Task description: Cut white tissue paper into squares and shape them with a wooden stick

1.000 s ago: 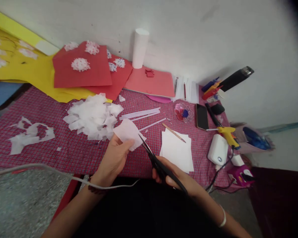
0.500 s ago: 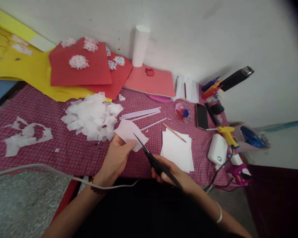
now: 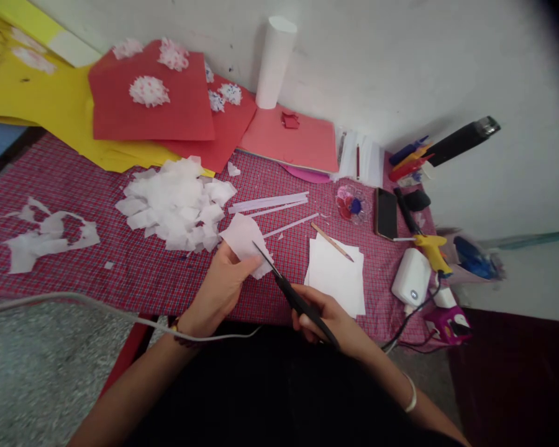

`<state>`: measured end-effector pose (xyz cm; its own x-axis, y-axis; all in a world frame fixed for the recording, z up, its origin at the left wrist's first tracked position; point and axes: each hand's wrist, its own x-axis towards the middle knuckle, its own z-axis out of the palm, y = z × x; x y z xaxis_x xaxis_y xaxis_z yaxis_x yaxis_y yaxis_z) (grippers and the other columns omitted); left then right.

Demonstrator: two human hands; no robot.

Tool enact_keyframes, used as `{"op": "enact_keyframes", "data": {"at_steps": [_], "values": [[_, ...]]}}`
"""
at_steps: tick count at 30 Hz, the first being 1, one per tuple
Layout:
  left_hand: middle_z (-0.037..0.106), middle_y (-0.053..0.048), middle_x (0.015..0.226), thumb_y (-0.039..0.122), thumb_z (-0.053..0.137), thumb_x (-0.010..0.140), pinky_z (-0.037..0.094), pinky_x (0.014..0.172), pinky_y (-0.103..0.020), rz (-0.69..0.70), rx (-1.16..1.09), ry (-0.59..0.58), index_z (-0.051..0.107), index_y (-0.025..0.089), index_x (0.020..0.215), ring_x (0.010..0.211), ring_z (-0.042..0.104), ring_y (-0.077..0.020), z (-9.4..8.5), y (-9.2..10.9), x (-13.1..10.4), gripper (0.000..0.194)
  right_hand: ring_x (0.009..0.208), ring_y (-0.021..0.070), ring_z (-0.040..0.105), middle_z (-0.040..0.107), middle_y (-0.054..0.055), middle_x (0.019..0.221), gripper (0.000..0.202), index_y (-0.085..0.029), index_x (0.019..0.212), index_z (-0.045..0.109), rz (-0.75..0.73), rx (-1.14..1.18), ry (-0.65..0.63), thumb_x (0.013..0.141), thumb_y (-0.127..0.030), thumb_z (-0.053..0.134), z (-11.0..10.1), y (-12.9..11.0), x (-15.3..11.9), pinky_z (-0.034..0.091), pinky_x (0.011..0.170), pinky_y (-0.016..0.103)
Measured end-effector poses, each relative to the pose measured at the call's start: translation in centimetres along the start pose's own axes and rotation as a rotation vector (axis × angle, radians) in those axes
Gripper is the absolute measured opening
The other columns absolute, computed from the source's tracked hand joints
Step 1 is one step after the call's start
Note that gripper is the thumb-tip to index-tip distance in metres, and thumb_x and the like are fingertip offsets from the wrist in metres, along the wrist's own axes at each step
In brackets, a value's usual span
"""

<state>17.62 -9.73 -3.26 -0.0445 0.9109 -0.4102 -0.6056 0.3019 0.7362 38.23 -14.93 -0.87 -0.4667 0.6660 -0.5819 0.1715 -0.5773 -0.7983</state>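
Observation:
My left hand [image 3: 223,279] pinches a pale pink-white piece of paper [image 3: 243,237] between thumb and fingers, above the table's front part. In my right hand [image 3: 323,316] is a pair of black-handled scissors [image 3: 294,297], its fingers wrapped round the handles. The scissors' blades point up and left and lie across the paper's right side, close to my left thumb. Behind the paper, several pale lilac paper strips [image 3: 270,202] lie on the checked cloth. A heap of white tissue paper pieces [image 3: 172,202] sits to the left of my left hand.
White sheets [image 3: 335,279] with a pencil [image 3: 333,242] lie right of the scissors. Farther right are a phone [image 3: 386,213], a yellow glue gun [image 3: 431,251] and a white power bank [image 3: 410,279]. Red paper [image 3: 153,124] lies at the back left. A cable [image 3: 121,320] crosses my left wrist.
The view has shifted slightly, so the table's things appear a little higher. The scissors' blades look closer together at the paper's right side. Both hands keep their hold.

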Motion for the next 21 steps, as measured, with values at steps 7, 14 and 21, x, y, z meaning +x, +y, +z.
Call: {"op": "enact_keyframes", "data": {"at_steps": [7,14,21], "values": [[0.070,-0.002,0.102,0.013,0.073,0.062,0.052,0.079,-0.030,0.087,-0.082,0.008,0.065,0.022,0.107,0.093,0.065,-0.0181,-0.7,1.6,0.8,0.047,0.048,0.0050,0.043,0.058,-0.002,0.075,0.074,-0.019,0.139,0.046,0.012,0.016,-0.015,0.078,-0.048,0.073,-0.1,0.4,-0.2,0.030,0.043,0.019],[0.070,0.001,0.088,0.012,0.077,0.057,0.049,0.077,-0.027,0.077,0.014,0.042,0.066,0.018,0.094,0.081,0.064,-0.0139,-0.5,1.1,0.4,0.039,0.071,0.0110,0.050,0.059,0.003,0.087,0.079,-0.016,0.141,0.041,-0.111,-0.066,-0.202,0.079,-0.057,0.069,-0.4,-0.3,-0.1,0.038,0.061,0.023],[0.072,0.000,0.092,0.015,0.078,0.060,0.051,0.081,-0.028,0.104,0.064,0.042,0.067,0.019,0.097,0.084,0.065,-0.0152,-0.9,1.7,0.0,0.039,0.085,0.0156,0.050,0.052,0.007,0.102,0.094,-0.016,0.147,0.030,-0.169,-0.058,-0.397,0.077,-0.070,0.063,-1.3,-0.2,-0.2,0.042,0.076,0.032]]}}
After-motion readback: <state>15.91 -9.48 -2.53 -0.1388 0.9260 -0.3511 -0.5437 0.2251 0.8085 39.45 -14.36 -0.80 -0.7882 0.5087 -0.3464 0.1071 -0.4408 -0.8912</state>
